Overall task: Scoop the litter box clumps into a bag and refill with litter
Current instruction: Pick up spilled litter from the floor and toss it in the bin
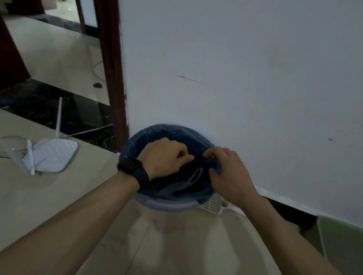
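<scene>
A round bin (165,206) lined with a blue plastic bag (154,132) stands on the floor against the white wall. Both hands reach over its mouth. My left hand (165,158), with a black watch on the wrist, pinches a fold of the bag near the middle of the opening. My right hand (228,172) pinches the bag's right rim, fingers curled round the plastic. Inside the bag lie dark contents and a pale strap-like piece (192,177). A white slotted litter scoop (214,203) shows just behind the bin on the right, partly hidden by my right wrist.
A white router (49,156) with antennas lies on the floor to the left. A dark wooden door frame (114,65) stands left of the bin. A pale green container (346,246) sits at the right edge by the wall. Beige tiled floor lies in front.
</scene>
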### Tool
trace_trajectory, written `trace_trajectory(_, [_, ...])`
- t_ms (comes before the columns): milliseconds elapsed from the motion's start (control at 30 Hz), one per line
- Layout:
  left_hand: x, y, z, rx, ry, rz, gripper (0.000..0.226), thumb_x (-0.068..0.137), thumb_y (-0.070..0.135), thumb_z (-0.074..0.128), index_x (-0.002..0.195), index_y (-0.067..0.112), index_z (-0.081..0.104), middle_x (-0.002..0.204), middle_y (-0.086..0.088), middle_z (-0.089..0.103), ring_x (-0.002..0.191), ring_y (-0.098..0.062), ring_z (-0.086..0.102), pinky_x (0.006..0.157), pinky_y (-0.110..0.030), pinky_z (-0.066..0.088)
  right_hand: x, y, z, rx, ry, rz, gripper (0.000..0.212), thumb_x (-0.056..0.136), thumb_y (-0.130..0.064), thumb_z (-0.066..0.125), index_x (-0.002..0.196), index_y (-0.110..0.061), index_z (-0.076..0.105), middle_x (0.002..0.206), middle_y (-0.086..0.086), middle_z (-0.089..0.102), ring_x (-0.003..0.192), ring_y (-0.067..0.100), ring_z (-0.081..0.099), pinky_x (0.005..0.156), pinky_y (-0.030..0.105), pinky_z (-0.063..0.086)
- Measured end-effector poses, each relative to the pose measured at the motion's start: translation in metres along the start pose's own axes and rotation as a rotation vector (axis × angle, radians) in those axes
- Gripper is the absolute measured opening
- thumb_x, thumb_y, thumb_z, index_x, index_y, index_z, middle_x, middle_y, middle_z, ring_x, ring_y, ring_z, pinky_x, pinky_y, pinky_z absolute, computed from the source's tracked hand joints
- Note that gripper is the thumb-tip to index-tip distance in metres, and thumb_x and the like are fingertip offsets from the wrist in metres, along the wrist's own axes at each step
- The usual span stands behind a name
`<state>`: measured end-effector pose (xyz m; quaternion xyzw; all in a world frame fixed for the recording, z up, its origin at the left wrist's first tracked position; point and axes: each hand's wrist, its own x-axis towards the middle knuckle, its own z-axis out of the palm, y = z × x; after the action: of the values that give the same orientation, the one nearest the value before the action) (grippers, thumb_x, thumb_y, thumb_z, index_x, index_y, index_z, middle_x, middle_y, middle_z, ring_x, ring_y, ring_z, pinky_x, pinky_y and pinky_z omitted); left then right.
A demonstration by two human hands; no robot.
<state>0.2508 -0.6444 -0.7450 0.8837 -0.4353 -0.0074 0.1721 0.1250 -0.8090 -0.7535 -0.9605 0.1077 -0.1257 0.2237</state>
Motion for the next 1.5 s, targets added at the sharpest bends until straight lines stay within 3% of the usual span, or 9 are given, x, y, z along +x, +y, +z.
trace_trajectory(100, [0.001,0.048,0.003,-0.050,0.097,0.125,0.041,0.100,0.052,0.039,0.067,0.028,0.046,0.054,0.008,0.049,0.047,-0.009,0.046,0.045,-0.031,0.040,-0.041,0.027,-0.021,0.066,0.118,0.046,0.032,0.090,-0.027,0.065,0.120,-0.026,0.057,0.120,-0.011,0.054,0.109,0.006,0.046,0.087,0.016,0.032])
trace_trajectory(233, [-0.016,0.119,0.061,-0.102,0.071,0.368,0.023,0.101,0.043,0.041,0.087,0.026,0.045,0.070,0.009,0.054,0.054,-0.010,0.047,0.046,-0.031,0.039,-0.128,0.089,-0.029,0.112,0.205,0.286,0.028,0.092,-0.033,0.065,0.117,-0.022,0.062,0.113,-0.010,0.062,0.101,0.007,0.056,0.086,0.024,0.045])
trace_trajectory(300, [-0.034,0.148,0.111,-0.122,-0.124,0.449,0.014,0.099,0.038,0.045,0.108,0.028,0.048,0.098,0.009,0.060,0.076,-0.014,0.057,0.062,-0.036,0.050,-0.185,0.125,-0.015,0.124,0.173,0.440,0.026,0.092,-0.033,0.063,0.115,-0.021,0.063,0.110,-0.010,0.064,0.098,0.008,0.060,0.083,0.026,0.047])
trace_trajectory(367, [-0.058,0.166,0.167,-0.016,-0.390,0.457,0.030,0.099,0.037,0.047,0.128,0.030,0.046,0.124,0.006,0.053,0.104,-0.018,0.055,0.082,-0.036,0.049,-0.244,0.156,0.009,0.148,0.128,0.596,0.024,0.091,-0.032,0.065,0.113,-0.020,0.065,0.105,-0.010,0.065,0.093,0.010,0.063,0.080,0.026,0.049])
trace_trajectory(533, [-0.117,0.169,0.287,0.012,-0.651,0.162,0.050,0.098,0.046,0.046,0.145,0.031,0.040,0.149,0.004,0.038,0.134,-0.018,0.035,0.108,-0.036,0.033,-0.367,0.197,0.080,0.104,-0.070,0.791,0.031,0.089,-0.032,0.069,0.118,-0.019,0.070,0.112,0.000,0.067,0.094,0.018,0.062,0.088,0.026,0.047])
trace_trajectory(800, [-0.174,0.183,0.347,0.051,-0.537,0.163,0.054,0.102,0.048,0.030,0.154,0.034,0.023,0.164,0.003,0.007,0.149,-0.020,0.010,0.119,-0.042,0.014,-0.407,0.207,0.129,-0.218,-0.197,0.688,0.059,0.093,-0.055,0.040,0.144,-0.026,0.044,0.147,0.011,0.041,0.128,0.036,0.038,0.098,0.048,0.044])
trace_trajectory(933, [-0.177,0.182,0.360,0.041,-0.418,0.145,0.052,0.100,0.046,0.036,0.150,0.034,0.034,0.160,0.000,0.026,0.145,-0.024,0.026,0.115,-0.048,0.026,-0.402,0.206,0.144,-0.244,-0.213,0.682,0.065,0.094,-0.061,0.038,0.151,-0.031,0.029,0.157,0.008,0.026,0.138,0.034,0.027,0.107,0.050,0.031])
trace_trajectory(1333, [-0.162,0.174,0.368,-0.012,-0.308,0.372,0.037,0.094,0.036,0.052,0.131,0.037,0.061,0.138,-0.008,0.054,0.120,-0.029,0.050,0.097,-0.040,0.038,-0.401,0.209,0.158,-0.258,-0.038,0.654,0.050,0.094,-0.057,0.049,0.141,-0.040,0.049,0.151,0.006,0.039,0.135,0.033,0.033,0.104,0.047,0.028])
trace_trajectory(1500, [-0.173,0.178,0.378,-0.121,-0.175,0.302,0.024,0.094,0.035,0.063,0.116,0.033,0.071,0.118,-0.003,0.064,0.105,-0.027,0.057,0.088,-0.037,0.044,-0.398,0.219,0.167,-0.215,0.119,0.530,0.036,0.095,-0.044,0.059,0.128,-0.030,0.065,0.135,0.007,0.056,0.121,0.032,0.047,0.094,0.043,0.035])
